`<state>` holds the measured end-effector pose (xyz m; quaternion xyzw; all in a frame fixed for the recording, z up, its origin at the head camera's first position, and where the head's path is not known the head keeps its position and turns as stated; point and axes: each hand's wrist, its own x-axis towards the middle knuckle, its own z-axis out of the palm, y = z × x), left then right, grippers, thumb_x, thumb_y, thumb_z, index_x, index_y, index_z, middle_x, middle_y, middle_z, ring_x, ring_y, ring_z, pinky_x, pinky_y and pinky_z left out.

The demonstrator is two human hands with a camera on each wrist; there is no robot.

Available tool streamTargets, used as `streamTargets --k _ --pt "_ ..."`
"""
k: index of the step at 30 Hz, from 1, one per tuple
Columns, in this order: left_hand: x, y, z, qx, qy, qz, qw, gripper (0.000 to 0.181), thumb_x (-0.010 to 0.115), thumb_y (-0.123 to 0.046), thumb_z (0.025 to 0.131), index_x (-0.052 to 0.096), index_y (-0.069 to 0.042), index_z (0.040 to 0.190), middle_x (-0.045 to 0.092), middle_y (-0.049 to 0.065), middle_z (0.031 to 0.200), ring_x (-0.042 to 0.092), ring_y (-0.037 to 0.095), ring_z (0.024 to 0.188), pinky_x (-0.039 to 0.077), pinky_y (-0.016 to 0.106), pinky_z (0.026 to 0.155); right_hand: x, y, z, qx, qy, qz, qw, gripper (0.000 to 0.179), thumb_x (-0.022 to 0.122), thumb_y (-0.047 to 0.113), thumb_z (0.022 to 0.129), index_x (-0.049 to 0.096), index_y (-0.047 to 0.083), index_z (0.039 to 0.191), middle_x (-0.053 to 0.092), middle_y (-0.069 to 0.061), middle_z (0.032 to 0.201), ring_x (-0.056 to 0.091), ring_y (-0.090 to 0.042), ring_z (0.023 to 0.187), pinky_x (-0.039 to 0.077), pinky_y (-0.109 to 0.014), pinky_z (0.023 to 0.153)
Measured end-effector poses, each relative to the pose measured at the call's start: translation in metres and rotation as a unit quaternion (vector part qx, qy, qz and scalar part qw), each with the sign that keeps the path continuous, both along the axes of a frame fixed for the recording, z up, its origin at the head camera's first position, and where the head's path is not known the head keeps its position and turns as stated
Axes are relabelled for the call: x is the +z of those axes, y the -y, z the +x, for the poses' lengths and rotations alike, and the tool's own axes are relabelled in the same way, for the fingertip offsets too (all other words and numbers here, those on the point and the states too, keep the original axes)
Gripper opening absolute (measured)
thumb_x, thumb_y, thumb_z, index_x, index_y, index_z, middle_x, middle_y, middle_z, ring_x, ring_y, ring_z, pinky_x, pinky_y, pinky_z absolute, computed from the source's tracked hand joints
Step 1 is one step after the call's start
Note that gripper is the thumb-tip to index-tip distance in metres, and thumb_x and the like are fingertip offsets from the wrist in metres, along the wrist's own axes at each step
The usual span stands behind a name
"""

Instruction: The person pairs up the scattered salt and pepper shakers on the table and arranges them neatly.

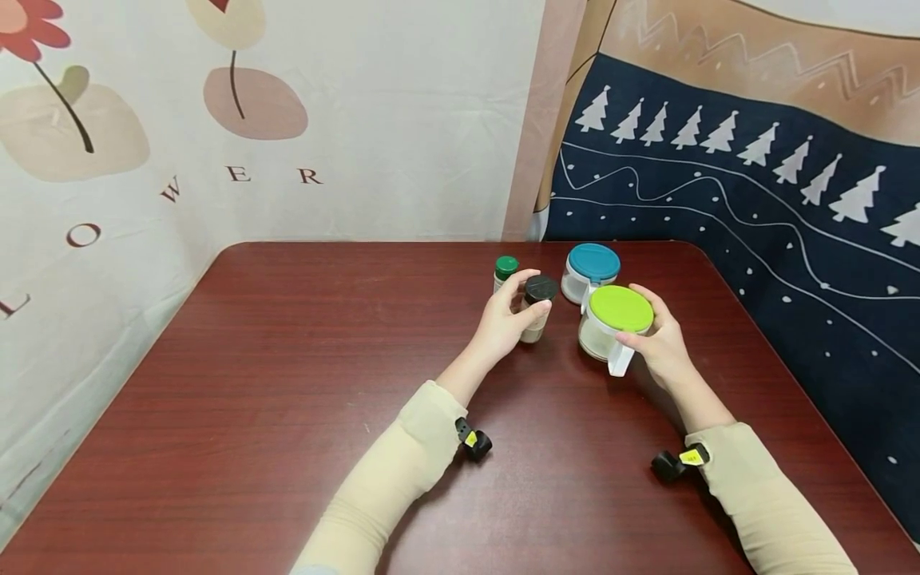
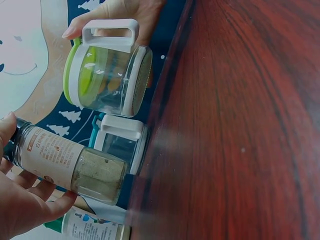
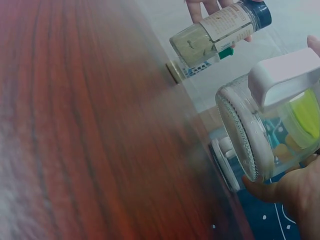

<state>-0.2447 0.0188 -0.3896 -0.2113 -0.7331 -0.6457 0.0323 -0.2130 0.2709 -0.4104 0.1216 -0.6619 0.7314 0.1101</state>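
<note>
Lime-lidded jar (image 1: 615, 329) held up in the right hand (image 1: 663, 334), clear of the worktop (image 1: 287, 383), over its far right part and in from the right edge. Right fingers spread wide and bent round the jar's side, thumb on the near side close to the white handle (image 1: 620, 359). White handle turned toward the near edge.

Black-capped bottle (image 1: 537, 310) gripped in the left hand (image 1: 497, 321), just left of the lime-lidded jar and apart from it. Left fingers curled part way round the bottle, thumb opposite, near the cap. Likewise raised off the worktop, with a pale label and greyish contents visible through the glass.

Blue-lidded jar (image 1: 593, 265) standing near the far edge, left of the far right corner and behind the lime-lidded jar. Green-capped bottle (image 1: 506, 267) also near the far edge, farther left, partly hidden by the left hand.

Pale cloth (image 1: 402, 144) with dark red letters beyond the far edge; navy cloth (image 1: 719, 176) with white trees beyond the far right corner and right edge.
</note>
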Motion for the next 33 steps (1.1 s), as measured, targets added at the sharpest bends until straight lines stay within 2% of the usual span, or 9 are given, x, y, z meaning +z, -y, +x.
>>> streamTargets --k 10,15,19,26,33 --pt "0.000 0.007 0.002 -0.005 0.000 0.011 0.9999 0.047 0.068 -0.009 0.089 0.052 -0.008 0.134 0.059 0.014 0.116 0.057 0.021 0.104 0.045 0.033 0.090 0.003 0.005 0.003 -0.016 -0.007 0.014 0.9998 0.071 0.062 -0.023 0.075 0.041 -0.001 0.139 0.053 0.001 0.121 0.048 -0.015 0.105 0.046 -0.016 0.081" --pt "0.003 0.011 0.005 -0.003 0.003 0.013 0.9999 0.049 0.068 -0.008 0.089 0.051 -0.006 0.135 0.059 0.017 0.118 0.057 0.025 0.107 0.045 0.036 0.092 0.005 0.008 0.004 -0.016 -0.008 0.006 0.9998 0.072 0.063 -0.023 0.074 0.043 0.001 0.138 0.053 0.000 0.120 0.048 -0.016 0.105 0.047 -0.017 0.080" --pt "0.004 0.014 0.007 -0.009 0.005 0.015 0.9998 0.049 0.067 -0.007 0.089 0.050 -0.005 0.135 0.058 0.019 0.120 0.056 0.029 0.110 0.043 0.041 0.095 0.006 0.010 0.005 -0.021 -0.008 0.018 0.9996 0.073 0.064 -0.022 0.074 0.041 0.000 0.139 0.052 0.001 0.121 0.047 -0.016 0.105 0.048 -0.017 0.078" --pt "0.004 0.021 0.008 -0.005 0.009 0.015 0.9998 0.047 0.068 -0.006 0.089 0.052 -0.007 0.133 0.060 0.015 0.117 0.058 0.025 0.105 0.045 0.039 0.091 0.009 0.017 0.006 -0.013 -0.012 0.031 0.9994 0.076 0.063 -0.024 0.072 0.037 -0.002 0.141 0.051 0.000 0.123 0.046 -0.017 0.107 0.048 -0.018 0.079" --pt "0.005 0.029 0.009 -0.010 -0.002 0.020 0.9998 0.048 0.068 -0.003 0.088 0.051 -0.003 0.133 0.061 0.019 0.118 0.059 0.029 0.105 0.046 0.035 0.090 0.010 0.024 0.008 -0.011 -0.017 0.022 0.9995 0.077 0.062 -0.024 0.071 0.036 -0.005 0.141 0.051 0.000 0.124 0.046 -0.017 0.108 0.047 -0.018 0.081"
